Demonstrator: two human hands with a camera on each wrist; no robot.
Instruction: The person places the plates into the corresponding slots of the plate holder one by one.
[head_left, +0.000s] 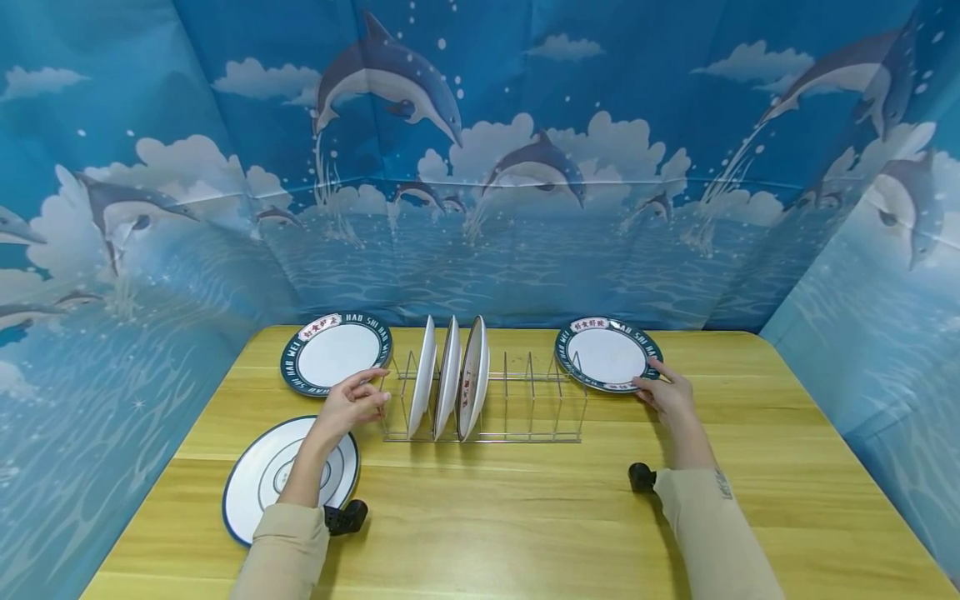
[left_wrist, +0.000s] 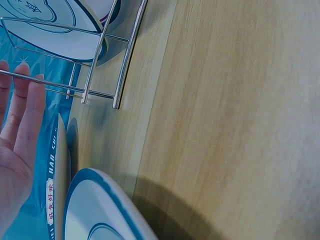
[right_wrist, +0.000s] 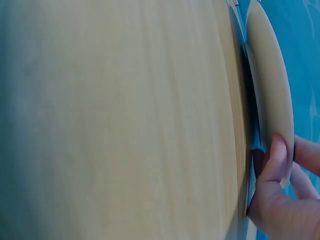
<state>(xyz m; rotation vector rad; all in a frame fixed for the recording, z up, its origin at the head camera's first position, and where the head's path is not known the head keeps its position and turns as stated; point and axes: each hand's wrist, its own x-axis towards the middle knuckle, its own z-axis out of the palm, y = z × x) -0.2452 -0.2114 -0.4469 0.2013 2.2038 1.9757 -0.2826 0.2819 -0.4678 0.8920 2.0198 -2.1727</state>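
A wire plate rack (head_left: 517,433) stands mid-table with three plates upright in its left half, such as a brown-rimmed plate (head_left: 474,379). At the rack's left end my left hand (head_left: 354,404) holds the end wire; in the left wrist view its fingers (left_wrist: 22,107) lie just behind that wire. My right hand (head_left: 667,396) pinches the near right edge of a green-rimmed plate (head_left: 606,354) behind the rack's right end. In the right wrist view, the thumb (right_wrist: 276,157) presses the plate's underside (right_wrist: 270,75) and the fingers are on its other face.
Another green-rimmed plate (head_left: 337,354) lies at the back left. A blue-rimmed white plate (head_left: 247,492) lies at the front left, partly under my left forearm. A dolphin-print cloth (head_left: 480,250) closes off the table's back and sides. The rack's right slots hold no plates.
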